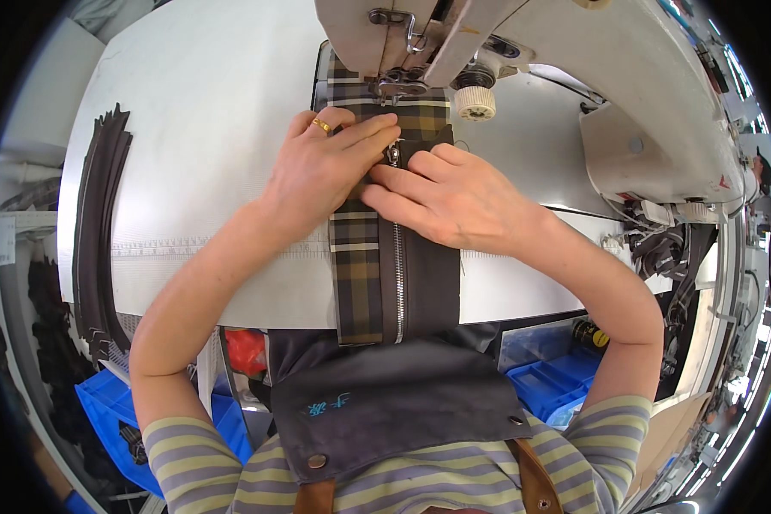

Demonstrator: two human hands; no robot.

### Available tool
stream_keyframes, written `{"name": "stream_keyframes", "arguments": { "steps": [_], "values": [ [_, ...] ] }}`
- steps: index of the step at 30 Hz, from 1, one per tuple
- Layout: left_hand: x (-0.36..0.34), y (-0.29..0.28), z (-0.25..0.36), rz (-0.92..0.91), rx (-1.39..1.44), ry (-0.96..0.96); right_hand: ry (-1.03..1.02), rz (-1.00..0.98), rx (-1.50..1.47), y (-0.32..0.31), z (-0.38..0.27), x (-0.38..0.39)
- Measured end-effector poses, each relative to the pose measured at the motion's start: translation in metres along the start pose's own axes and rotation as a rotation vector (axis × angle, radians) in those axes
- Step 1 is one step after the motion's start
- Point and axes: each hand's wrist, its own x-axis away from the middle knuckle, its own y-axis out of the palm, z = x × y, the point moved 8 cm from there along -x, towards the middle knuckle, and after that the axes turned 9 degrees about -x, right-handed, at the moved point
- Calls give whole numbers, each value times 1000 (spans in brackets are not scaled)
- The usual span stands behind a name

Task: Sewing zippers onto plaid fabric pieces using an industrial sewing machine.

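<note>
A plaid fabric strip [357, 291] in brown, black and white runs from under the sewing machine's presser foot [394, 90] to the table's front edge. Along it lies a dark fabric piece [434, 283] with a metal zipper [398, 265], its slider near the far end. My left hand [325, 163], a gold ring on one finger, is closed at the zipper's far end, just before the presser foot. Close beside it, my right hand [454, 197] has its fingers curled, pinching the zipper's edge below the slider. The fingertips partly cover what they grip.
The sewing machine head [454, 43] overhangs the far side, with a white knob [475, 103]. A stack of dark strips [101, 231] lies at the left of the white table [188, 103]. Blue bins [557, 377] stand below the table, and tangled dark cloth [664, 253] sits at the right.
</note>
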Motion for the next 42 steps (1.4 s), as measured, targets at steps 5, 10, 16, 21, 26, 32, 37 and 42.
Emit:
{"name": "stream_keyframes", "arguments": {
  "steps": [5,10,16,21,26,32,37,42],
  "values": [
    [-1,2,-2,-12,129,-18,-118,-128,62,6,0,-19],
    [0,1,-1,-32,67,9,-126,-118,65,-5,3,-11],
    [15,-4,0,-92,-162,10,109,119,-113,0,4,12],
    [0,7,-32,-48,-133,-58,302,207,-183,1,19,7],
    [-14,19,-51,-115,-70,-48,371,287,-157,4,40,15],
    [-15,15,-52,-85,-3,-67,397,301,-174,8,42,17],
    [-5,-5,-22,-24,35,-13,407,296,-153,10,43,18],
    [6,-7,-15,-30,-15,-51,402,342,-232,10,41,14]
  ]
}}
